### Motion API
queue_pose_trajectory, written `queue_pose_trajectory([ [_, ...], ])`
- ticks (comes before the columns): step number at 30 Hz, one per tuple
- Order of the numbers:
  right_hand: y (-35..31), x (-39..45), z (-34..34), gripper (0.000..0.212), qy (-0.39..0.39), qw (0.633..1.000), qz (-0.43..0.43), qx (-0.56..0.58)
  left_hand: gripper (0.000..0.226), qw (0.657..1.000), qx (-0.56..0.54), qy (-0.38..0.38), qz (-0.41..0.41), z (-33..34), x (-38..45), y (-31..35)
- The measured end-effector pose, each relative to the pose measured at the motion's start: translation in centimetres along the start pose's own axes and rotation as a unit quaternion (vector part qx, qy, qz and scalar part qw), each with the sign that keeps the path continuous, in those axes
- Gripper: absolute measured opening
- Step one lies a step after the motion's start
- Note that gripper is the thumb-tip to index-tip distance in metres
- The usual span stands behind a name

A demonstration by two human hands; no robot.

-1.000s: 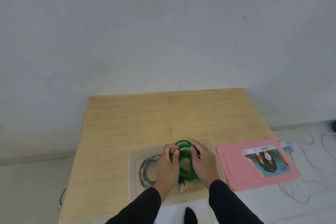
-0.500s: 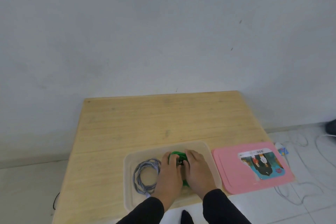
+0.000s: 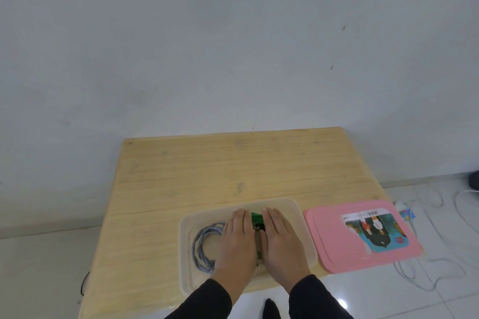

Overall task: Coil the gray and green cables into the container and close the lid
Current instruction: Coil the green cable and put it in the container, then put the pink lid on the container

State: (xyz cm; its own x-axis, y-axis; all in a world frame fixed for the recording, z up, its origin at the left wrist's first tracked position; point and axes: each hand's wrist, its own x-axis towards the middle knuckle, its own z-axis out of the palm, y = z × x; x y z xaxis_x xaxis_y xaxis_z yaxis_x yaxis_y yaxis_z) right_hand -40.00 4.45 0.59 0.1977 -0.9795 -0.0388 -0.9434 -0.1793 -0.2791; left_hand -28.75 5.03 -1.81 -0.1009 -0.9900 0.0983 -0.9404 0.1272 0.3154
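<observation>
Both hands [image 3: 259, 241] seemingly flatten green cable [image 3: 256, 218] inside container [image 3: 185, 254].

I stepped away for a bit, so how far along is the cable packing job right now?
Done: the gray cable lies coiled in the container. In hand: the left hand and right hand press flat on the green cable, seating it beside the gray one. Left: the pink lid rests on the table right of the container, not yet fitted.

Both hands [image 3: 239, 241] [image 3: 281, 241] press the green cable [image 3: 257, 217] flat inside the container [image 3: 295, 206].
</observation>
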Motion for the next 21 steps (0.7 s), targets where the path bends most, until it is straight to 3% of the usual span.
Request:
queue_pose_trajectory([
  [10, 4.1, -0.5, -4.1, 0.059, 0.082, 0.994, -0.073, 0.005, 0.049, 0.999, 0.011, 0.043, 0.029, -0.9, 1.5, 5.1],
  [17, 14.8, -1.3, -8.0, 0.05, 0.107, 0.99, -0.089, 0.017, 0.034, 0.993, 0.036, 0.098, 0.055, 2.6, 2.1, 15.9],
  [21, 22.5, -2.5, -8.1, 0.049, 0.103, 0.993, -0.052, 0.026, 0.041, 0.996, -0.053, 0.077, 0.01, 5.4, 1.4, 21.1],
])
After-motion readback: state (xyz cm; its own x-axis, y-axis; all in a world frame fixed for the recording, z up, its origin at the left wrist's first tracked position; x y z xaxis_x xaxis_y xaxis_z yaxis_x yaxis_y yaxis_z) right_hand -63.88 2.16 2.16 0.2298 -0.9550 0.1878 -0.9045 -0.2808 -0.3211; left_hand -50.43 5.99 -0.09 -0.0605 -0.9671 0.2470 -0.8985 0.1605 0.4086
